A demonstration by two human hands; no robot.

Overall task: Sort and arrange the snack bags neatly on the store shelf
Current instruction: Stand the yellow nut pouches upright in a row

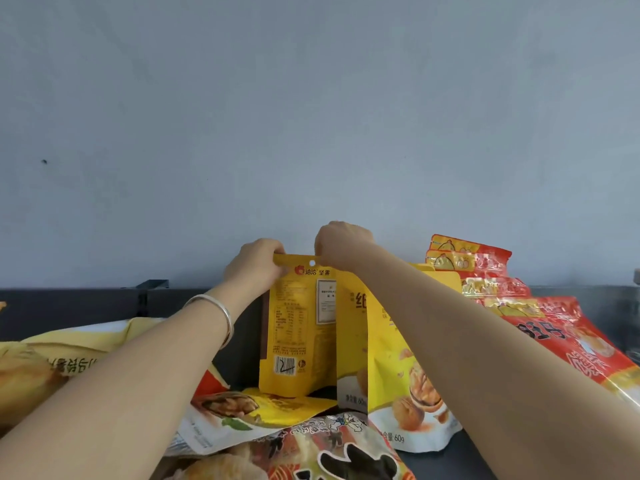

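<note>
A yellow nut bag (298, 327) stands upright on the dark shelf (69, 306), its printed back with barcode facing me. My left hand (254, 266) pinches its top left corner and my right hand (341, 245) pinches the top edge right of the hang hole. Two more yellow walnut bags (391, 368) stand just right of it, partly behind my right forearm. Red snack bags (485, 271) stand and lean in a row further right.
A yellow bag (263, 414) lies flat in front of the held one, with a red patterned bag (343, 452) nearer me. Pale yellow bags (52, 355) are heaped at the left. A grey wall (311, 116) rises behind the shelf.
</note>
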